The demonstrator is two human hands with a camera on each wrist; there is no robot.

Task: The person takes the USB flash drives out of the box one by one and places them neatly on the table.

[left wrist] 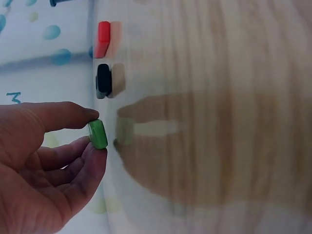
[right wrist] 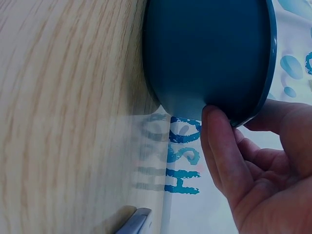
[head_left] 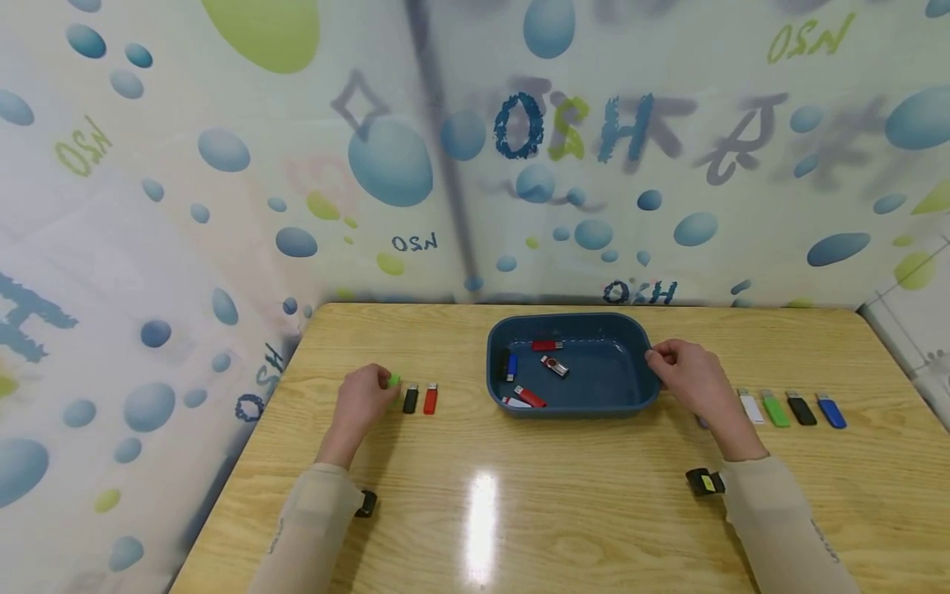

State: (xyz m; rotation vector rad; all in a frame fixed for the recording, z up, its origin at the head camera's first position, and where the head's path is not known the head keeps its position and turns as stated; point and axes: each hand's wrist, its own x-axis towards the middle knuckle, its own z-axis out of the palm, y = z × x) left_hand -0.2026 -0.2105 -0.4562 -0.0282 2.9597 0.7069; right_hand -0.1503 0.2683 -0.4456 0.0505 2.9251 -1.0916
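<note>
Between thumb and fingertips, my left hand pinches a green USB flash drive, close over the wooden table. Beside it lie a black flash drive and a red flash drive. My right hand grips the right rim of a dark blue plastic bin, thumb and fingers on either side of its wall in the right wrist view. Inside the bin are several flash drives, among them a red one, a blue one and a silver-and-red swivel one.
Right of the bin, a row holds white, green, black and blue flash drives. Another drive is mostly hidden by my right forearm. A patterned curtain hangs behind the table's far edge.
</note>
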